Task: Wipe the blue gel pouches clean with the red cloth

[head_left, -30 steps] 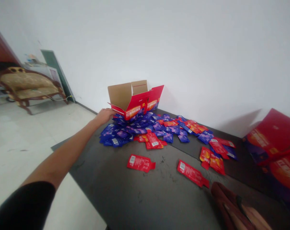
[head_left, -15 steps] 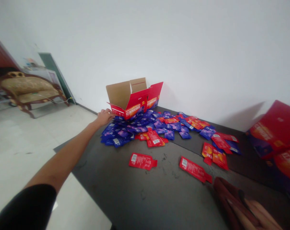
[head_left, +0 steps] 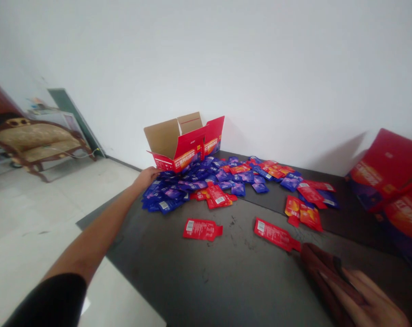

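Observation:
My left hand point(head_left: 147, 177) reaches to the far left side of a heap of blue sachets point(head_left: 173, 193), beside the lower corner of an open red carton point(head_left: 187, 159). Its fingertips are partly hidden there, and whether they grip anything I cannot tell. At the lower right my right hand point(head_left: 365, 293) holds a folded dark reddish-brown cloth point(head_left: 320, 268) against the table. The cloth's front edge is at the narrow end of a red spouted sachet point(head_left: 275, 234). Another red sachet point(head_left: 201, 229) lies flat to its left.
Mixed red and blue sachets point(head_left: 258, 177) spread along the wall side of the dark table point(head_left: 206, 281). Red-and-purple cartons point(head_left: 383, 168) stand at the right. A white wall rises behind. Beyond the table's left edge are a pale floor and a carved wooden sofa point(head_left: 38, 138).
My left hand has moved slightly down along the heap's side, away from the carton's edge. My right hand and the cloth have come slightly up to the red sachet's end. The view has shifted a little.

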The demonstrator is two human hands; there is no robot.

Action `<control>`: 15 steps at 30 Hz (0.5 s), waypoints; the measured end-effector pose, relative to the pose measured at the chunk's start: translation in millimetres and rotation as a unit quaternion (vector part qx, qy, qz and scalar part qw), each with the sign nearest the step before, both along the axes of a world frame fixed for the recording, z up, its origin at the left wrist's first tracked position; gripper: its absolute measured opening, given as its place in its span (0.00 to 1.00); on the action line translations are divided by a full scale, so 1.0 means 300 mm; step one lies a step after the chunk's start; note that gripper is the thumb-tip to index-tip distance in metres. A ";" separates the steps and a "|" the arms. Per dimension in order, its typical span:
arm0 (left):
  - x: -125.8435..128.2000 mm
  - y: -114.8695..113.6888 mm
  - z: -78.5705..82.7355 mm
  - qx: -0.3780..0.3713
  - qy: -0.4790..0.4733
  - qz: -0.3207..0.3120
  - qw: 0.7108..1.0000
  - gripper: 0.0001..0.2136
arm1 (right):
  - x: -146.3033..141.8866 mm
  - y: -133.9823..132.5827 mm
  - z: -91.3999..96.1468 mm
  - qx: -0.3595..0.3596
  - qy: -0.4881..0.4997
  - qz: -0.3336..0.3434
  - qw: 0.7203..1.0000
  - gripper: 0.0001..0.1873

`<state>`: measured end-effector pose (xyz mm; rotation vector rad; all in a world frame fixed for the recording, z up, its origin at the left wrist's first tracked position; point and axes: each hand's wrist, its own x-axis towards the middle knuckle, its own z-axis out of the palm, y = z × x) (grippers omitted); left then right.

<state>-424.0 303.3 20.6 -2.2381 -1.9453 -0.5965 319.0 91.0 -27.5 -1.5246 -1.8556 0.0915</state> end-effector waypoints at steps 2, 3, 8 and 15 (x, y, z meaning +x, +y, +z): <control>0.005 -0.005 -0.002 0.003 -0.003 0.016 1.000 0.22 | -0.013 -0.001 0.011 -0.001 0.017 0.010 1.000 0.17; 0.009 -0.007 -0.002 0.005 -0.005 0.025 1.000 0.22 | -0.020 -0.002 0.016 0.003 0.025 0.010 1.000 0.17; 0.039 -0.020 0.015 -0.003 0.002 0.046 0.999 0.21 | -0.048 -0.003 0.030 0.034 0.023 0.024 0.999 0.22; 0.119 -0.108 0.110 0.025 0.016 0.103 0.994 0.22 | -0.078 -0.015 0.048 -0.004 0.021 0.030 0.999 0.19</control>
